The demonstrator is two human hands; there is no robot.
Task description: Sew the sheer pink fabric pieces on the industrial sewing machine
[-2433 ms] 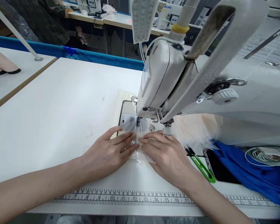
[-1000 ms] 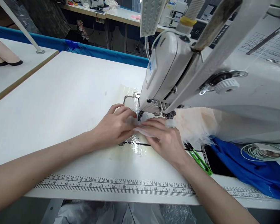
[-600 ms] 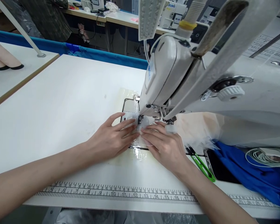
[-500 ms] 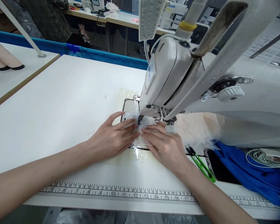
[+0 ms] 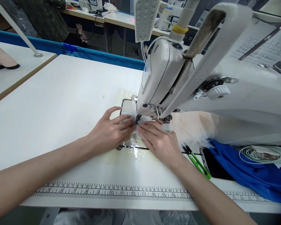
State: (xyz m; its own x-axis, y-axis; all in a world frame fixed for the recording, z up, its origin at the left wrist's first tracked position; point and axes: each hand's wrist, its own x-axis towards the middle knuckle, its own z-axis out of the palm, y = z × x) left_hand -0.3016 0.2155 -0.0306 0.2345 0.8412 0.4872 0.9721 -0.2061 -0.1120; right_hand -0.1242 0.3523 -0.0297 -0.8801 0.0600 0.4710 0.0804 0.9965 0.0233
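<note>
Mostly hidden; sheer piece (image 5: pixel 140 135) (under fingers (image 5: pixel 151 129))

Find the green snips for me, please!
In the head view, the snips lie on the table, right of the middle, between the right hand and the black phone.

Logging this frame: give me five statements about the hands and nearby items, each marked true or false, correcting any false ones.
1. The left hand and right hand are both near the needle area of the sewing machine. True.
2. The green tool is in the left hand. False: it lies on the table, beside the right forearm.
3. The right hand's fingers touch a thin translucent piece. True.
4. The ruler scale runs along the table's far edge. False: it runs along the near edge.
5. The phone lies next to the blue cloth. True.
</note>
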